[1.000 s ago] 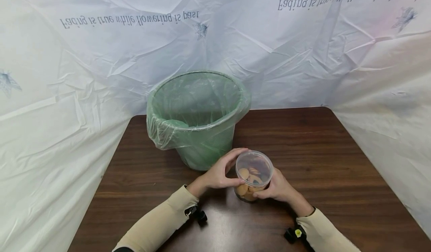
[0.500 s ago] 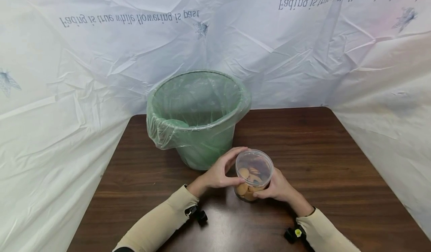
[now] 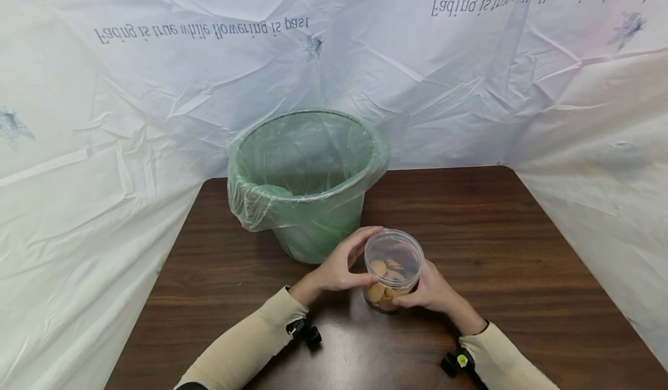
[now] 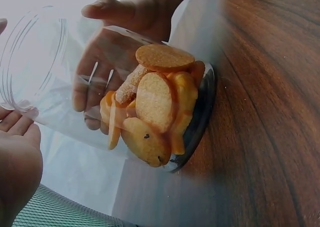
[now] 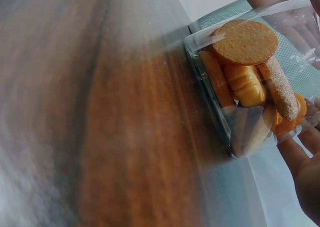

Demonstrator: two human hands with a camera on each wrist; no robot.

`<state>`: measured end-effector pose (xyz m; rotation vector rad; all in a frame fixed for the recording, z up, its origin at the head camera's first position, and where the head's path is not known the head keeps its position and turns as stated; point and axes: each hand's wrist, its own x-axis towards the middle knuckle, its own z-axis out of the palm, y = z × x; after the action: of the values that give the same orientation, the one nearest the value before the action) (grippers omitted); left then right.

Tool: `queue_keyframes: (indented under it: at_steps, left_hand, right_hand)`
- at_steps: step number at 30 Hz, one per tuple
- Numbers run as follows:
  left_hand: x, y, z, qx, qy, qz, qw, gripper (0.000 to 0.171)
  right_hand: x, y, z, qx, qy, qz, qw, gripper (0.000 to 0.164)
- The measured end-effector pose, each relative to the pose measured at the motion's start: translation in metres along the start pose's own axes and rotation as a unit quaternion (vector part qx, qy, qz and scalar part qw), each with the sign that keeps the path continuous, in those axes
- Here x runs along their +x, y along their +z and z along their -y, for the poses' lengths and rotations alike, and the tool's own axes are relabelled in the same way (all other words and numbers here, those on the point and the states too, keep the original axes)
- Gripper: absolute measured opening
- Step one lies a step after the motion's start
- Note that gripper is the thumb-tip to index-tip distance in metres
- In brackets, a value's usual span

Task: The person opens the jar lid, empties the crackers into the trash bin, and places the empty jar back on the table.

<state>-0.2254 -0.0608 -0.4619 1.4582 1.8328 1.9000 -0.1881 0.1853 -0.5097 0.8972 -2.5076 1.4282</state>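
Note:
A clear plastic jar (image 3: 392,257) stands on the table in the head view, in front of the bin. Inside it lie several biscuits (image 4: 156,101), some round and one stick-shaped and sugar-dusted. My left hand (image 3: 339,265) grips the jar's round top (image 4: 32,59), thumb on the near side and fingers on the far side. Lower down, my right hand (image 3: 432,288) holds the jar's side, with its thumb in front. Through the clear wall, the left wrist view shows the right hand's fingers (image 4: 95,89). The jar's dark base (image 5: 212,104) is at the wood surface in the right wrist view.
A green mesh bin (image 3: 318,228) with a clear bag over its rim stands just behind the left hand. Printed white sheeting (image 3: 443,88) hangs behind and beside the dark wooden table (image 3: 469,216).
The jar's top and my left fingers have shifted very slightly away from me. Both hands keep their hold, and the bin stays put.

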Motion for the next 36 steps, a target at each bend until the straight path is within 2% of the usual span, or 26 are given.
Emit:
queue_keyframes:
  at_steps: [6, 12, 19, 22, 30, 36]
  left_hand:
    - [-0.001, -0.002, -0.002, -0.001, 0.016, -0.007, 0.9998, 0.084]
    - [-0.005, -0.004, -0.004, 0.001, 0.016, -0.009, 0.9998, 0.084]
    - [-0.009, -0.005, -0.007, 0.004, 0.020, -0.008, 0.9998, 0.087]
    - [-0.010, -0.006, -0.008, 0.005, 0.021, -0.008, 0.9997, 0.088]
    - [-0.016, -0.007, -0.012, 0.012, 0.011, -0.011, 0.9998, 0.088]
    - [-0.022, -0.009, -0.014, 0.018, 0.019, -0.008, 0.9996, 0.087]
  right_hand:
    - [0.001, 0.000, -0.001, 0.011, -0.010, -0.005, 1.000, 0.098]
    - [0.001, 0.000, 0.002, 0.031, -0.006, -0.002, 1.000, 0.107]
    - [0.006, -0.008, 0.031, 0.035, -0.010, 0.006, 0.999, 0.107]
    - [0.007, -0.010, 0.037, 0.036, -0.006, 0.009, 0.999, 0.107]
    - [0.006, -0.009, 0.036, 0.033, -0.008, 0.003, 0.999, 0.109]
    - [0.006, -0.008, 0.036, 0.043, -0.010, 0.008, 0.999, 0.108]
